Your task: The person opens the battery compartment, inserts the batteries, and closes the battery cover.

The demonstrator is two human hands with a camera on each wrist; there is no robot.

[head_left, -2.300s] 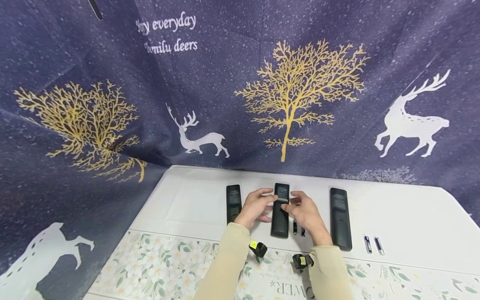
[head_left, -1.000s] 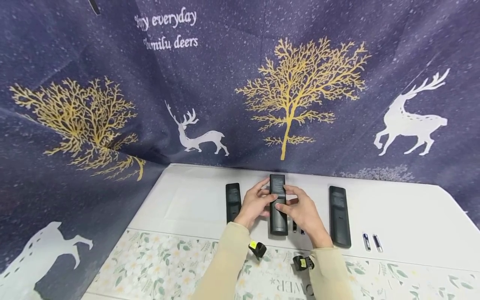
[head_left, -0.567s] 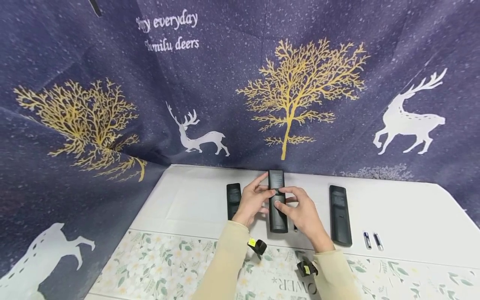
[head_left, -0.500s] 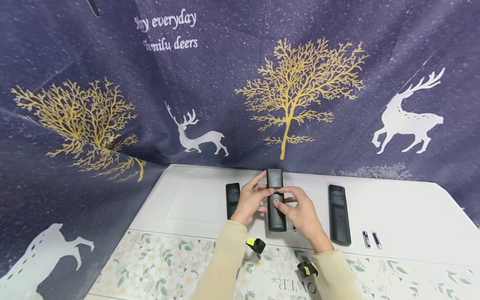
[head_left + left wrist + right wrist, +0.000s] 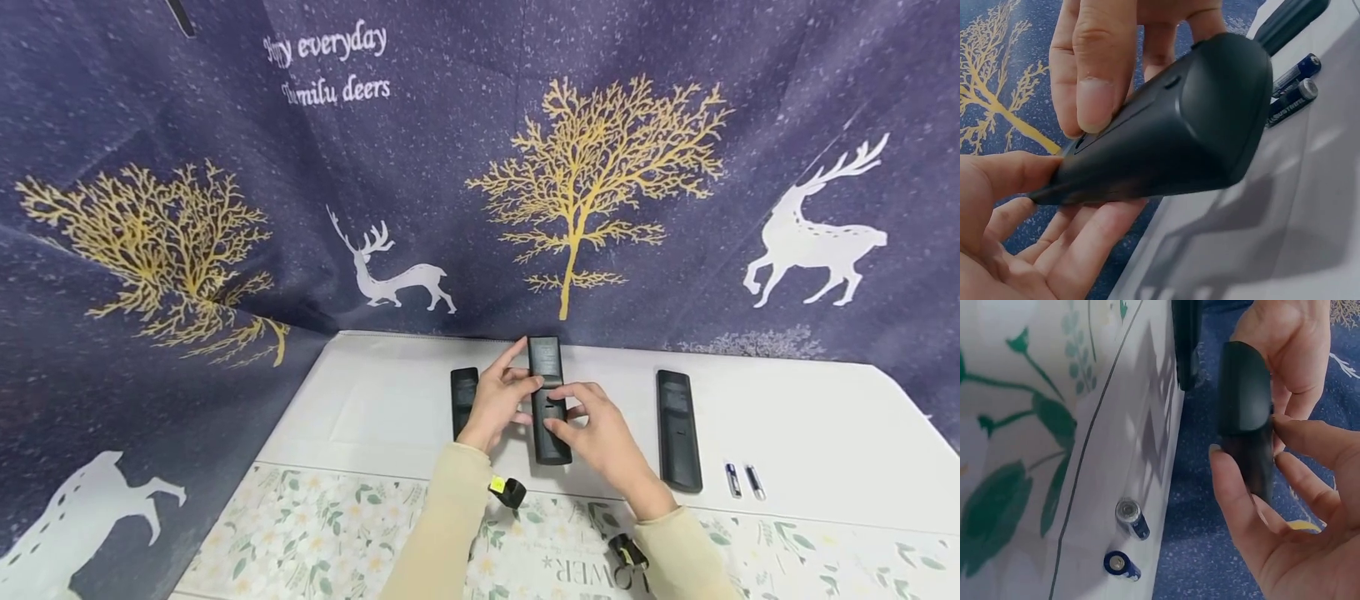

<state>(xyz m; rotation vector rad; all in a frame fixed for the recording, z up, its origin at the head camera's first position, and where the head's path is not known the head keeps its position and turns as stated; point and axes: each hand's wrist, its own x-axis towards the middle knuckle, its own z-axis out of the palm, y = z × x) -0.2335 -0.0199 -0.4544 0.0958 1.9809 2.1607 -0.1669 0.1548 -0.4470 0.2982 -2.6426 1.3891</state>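
We hold the remote above the bench, its back facing us; our left hand grips the upper part, probably to steady it, leaving our right hand to pinch it lower down.

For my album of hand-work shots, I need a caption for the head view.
Left hand and right hand hold a black remote between two others, with two batteries lying on the right.

R grip slid dwn remote; notch now vis.
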